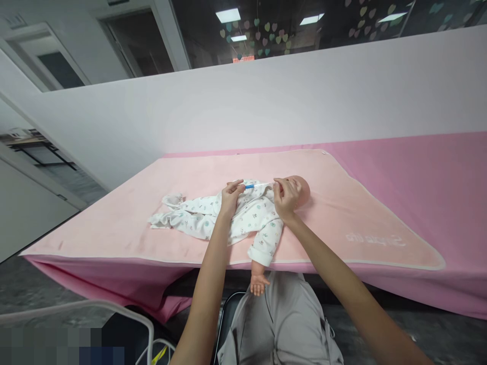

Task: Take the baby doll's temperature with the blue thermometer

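Note:
A baby doll in a white patterned romper (pixel 243 223) lies on a peach mat (pixel 114 218), its bald head (pixel 303 190) to the right. My left hand (pixel 231 196) pinches the blue end of a thin stick (pixel 250 186) above the doll's chest. The stick's pale, see-through part runs right to my right hand (pixel 286 196), whose fingers close on its far end, beside the doll's face. I cannot make out the stick's exact kind. The doll's face is partly hidden by my right hand. One doll arm (pixel 259 276) hangs over the table's front edge.
Under the mat, a pink cloth (pixel 429 187) covers the table and drapes over its front. A low white wall (pixel 289 106) stands along the back. My legs in grey trousers (pixel 289 319) are under the front edge. A white tubular frame (pixel 102 304) is at lower left.

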Tool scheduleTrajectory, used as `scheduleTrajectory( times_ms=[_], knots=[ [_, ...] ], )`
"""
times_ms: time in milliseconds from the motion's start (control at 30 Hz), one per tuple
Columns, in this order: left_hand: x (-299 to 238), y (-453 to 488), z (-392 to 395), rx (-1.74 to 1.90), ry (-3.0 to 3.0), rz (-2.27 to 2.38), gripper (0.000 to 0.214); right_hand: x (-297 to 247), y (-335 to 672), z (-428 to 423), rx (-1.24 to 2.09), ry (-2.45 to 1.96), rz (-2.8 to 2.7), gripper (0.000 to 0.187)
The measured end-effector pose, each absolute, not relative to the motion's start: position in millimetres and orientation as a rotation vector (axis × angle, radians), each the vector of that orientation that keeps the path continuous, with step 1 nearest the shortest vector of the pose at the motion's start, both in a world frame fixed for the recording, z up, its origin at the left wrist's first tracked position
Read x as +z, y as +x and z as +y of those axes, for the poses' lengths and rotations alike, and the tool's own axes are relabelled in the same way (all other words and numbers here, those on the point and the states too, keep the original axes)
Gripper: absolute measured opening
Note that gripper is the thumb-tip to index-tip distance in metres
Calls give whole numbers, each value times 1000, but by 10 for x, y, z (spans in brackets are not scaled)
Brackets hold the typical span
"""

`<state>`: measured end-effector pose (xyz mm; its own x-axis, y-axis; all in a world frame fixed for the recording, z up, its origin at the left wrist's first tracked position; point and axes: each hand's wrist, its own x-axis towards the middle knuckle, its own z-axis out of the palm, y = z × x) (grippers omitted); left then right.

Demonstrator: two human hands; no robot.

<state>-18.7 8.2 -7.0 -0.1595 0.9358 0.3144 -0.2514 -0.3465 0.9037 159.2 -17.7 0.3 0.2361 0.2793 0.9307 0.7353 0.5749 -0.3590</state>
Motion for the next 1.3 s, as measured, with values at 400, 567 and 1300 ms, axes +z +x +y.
scheduleTrajectory(
  times_ms=[400,567,1300],
  knots=[
    [-59,-160,62,1669,1160,894,41,-22,1586,-165,-390,-926,-1377,18],
    [-58,-172,75,1653,1145,876,39,-29,1588,-165,-385,-938,-1375,18],
    [-24,-167,64,1621,1110,826,24,-106,1567,-159,-400,-937,-1461,23]
  ],
)
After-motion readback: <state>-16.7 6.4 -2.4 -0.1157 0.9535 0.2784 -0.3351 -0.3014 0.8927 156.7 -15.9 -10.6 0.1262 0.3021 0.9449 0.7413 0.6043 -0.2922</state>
